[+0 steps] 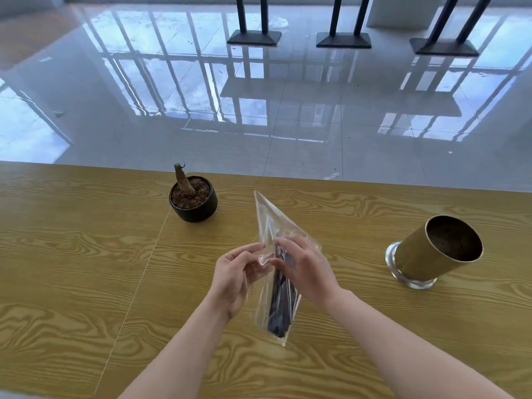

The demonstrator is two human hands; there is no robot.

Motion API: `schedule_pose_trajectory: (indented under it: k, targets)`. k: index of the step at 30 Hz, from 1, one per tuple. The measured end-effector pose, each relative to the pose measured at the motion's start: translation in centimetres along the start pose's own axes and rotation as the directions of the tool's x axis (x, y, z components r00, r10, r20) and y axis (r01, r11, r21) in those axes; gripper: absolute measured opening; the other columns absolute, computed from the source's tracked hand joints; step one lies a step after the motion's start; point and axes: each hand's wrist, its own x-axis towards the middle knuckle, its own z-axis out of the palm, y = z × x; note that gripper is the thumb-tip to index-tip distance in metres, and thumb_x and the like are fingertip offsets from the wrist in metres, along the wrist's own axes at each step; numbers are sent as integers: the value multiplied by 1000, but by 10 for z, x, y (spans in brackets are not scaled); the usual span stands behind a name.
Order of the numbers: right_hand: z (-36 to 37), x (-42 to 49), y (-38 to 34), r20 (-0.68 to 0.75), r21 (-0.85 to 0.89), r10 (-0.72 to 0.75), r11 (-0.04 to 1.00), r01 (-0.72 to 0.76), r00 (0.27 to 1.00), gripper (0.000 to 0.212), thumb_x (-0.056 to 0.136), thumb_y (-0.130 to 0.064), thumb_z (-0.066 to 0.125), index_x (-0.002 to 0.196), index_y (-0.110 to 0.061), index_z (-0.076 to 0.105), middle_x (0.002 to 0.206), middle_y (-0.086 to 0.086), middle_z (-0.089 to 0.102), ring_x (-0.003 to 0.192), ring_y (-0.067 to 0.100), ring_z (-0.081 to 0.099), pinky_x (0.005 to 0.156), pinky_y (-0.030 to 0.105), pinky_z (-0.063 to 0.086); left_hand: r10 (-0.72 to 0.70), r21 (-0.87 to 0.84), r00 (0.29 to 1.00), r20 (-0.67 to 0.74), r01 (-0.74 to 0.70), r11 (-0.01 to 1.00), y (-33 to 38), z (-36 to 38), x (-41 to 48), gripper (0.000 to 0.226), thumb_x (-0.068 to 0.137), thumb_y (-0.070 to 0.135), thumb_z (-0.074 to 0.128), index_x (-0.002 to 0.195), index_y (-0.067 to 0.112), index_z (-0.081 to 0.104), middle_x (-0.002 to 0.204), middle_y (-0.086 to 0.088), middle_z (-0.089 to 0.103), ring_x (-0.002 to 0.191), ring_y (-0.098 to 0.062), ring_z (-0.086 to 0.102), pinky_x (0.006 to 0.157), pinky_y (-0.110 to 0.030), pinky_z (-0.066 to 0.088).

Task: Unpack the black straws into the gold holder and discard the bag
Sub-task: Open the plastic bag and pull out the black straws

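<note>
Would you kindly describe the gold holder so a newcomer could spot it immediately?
On the wooden table, look toward its right side, beyond the right hand. The gold holder is a tall open cylinder on a clear base, unlike the squat black plant pot far left.

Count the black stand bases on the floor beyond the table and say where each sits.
3. One base is at top centre, a second just right of it, a third farthest right. More may lie outside the frame.

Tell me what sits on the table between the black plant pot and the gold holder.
In the head view, only the clear bag of black straws, held above the table by both hands; the wood there looks bare.
</note>
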Motion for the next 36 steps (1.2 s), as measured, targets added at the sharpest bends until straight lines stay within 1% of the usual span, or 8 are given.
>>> schedule_pose_trajectory:
  k: [4,10,14,19,22,27,33,36]
  targets:
    - [-10,-2,-7,-142,-72,-116,992,106,983,35,98,-28,60,124,-6,67,113,5,71,99,25,69,76,41,59,83,-23,994,66,-82,996,11,10,-6,24,89,12,70,109,-1,74,94,-20,74,100,-42,71,93,-53,57]
    - [-29,1,-21,-221,57,-103,991,119,970,42,99,-36,60,132,-10,60,125,-1,61,93,9,63,73,26,55,145,88,984,106,-155,984,24,24,-19,27,94,22,67,114,6,74,120,-21,72,113,-39,69,95,-54,55]
    - [-44,8,-37,-279,123,-44,989,81,959,45,99,-44,59,127,-11,65,118,-3,65,93,14,67,71,35,60,211,211,969,128,-234,949,32,37,-30,27,90,28,69,113,17,76,114,-15,76,110,-31,71,90,-48,58]
    - [-59,8,-48,-373,68,-76,992,109,925,29,96,-29,69,114,-7,72,99,2,74,83,18,70,64,39,60,268,331,948,172,-312,891,38,52,-41,21,94,24,64,109,25,79,110,-6,78,101,-25,75,80,-38,61]
    - [-64,5,-52,-388,56,-91,991,122,917,22,96,-24,69,110,-7,75,96,1,75,79,17,70,63,37,59,312,352,934,172,-355,866,41,55,-45,22,99,14,59,108,21,79,107,-7,78,99,-26,75,75,-36,60]
    - [-73,2,-49,-401,54,-75,993,105,913,8,95,-15,69,92,-11,76,84,-3,74,67,13,66,59,36,56,345,410,925,157,-379,830,45,51,-52,19,99,16,59,105,10,76,105,-8,79,100,-28,74,86,-50,58]
    - [-79,-4,-51,-360,176,-78,973,150,930,12,95,-21,66,88,-16,73,82,-9,68,68,9,63,58,33,54,389,368,906,165,-422,828,50,49,-62,22,87,26,73,96,6,75,101,-13,78,98,-29,75,83,-46,61]
    - [-81,-6,-51,-351,225,-61,963,147,934,13,93,-24,64,87,-17,73,83,-11,68,71,8,64,59,32,54,414,381,895,166,-445,810,50,48,-64,18,84,18,79,95,5,74,91,-14,78,91,-30,76,77,-38,61]
